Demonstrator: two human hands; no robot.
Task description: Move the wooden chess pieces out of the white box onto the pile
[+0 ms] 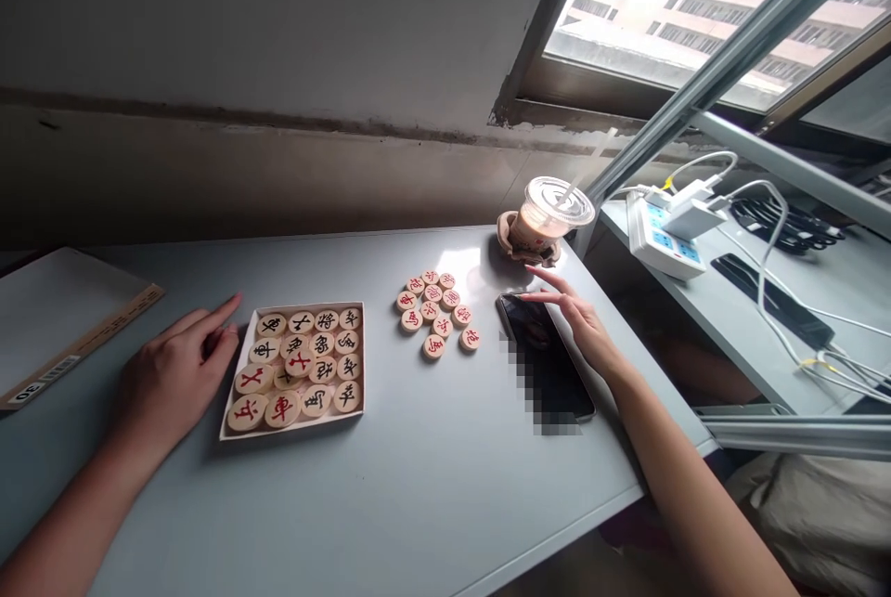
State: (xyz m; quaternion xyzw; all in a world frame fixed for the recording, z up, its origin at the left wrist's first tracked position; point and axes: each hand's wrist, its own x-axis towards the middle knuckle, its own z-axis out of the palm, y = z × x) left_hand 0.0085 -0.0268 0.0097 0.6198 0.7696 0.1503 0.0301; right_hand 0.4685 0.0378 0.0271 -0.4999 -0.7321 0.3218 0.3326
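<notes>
From my end of the feed, I see both hands lying apart on the pale counter [418,476]. My left hand [177,365] rests just beside the shallow box [299,426], index finger stretched past its far left corner, the grip loose and nothing showing in it; I can't tell whether the thumb touches the box wall. The right hand [585,323] has its fingers fanned wide and holds nothing; they reach over the top end of the dark phone [549,346], and I can't be sure they press on it.

The box carries rows of round wooden pieces, black and red; one red piece [299,362] sits on top of others, probably because the bottom layer is packed. To its right, near the middle of the counter, the loose pieces [430,310] lie flat, red characters up, so I'd guess they're clustered to keep that colour together and readable. The drink cup [547,216] stands in a brown carrier [511,242] at the far corner, which I take as giving it a steadier base, well apart from the box
</notes>
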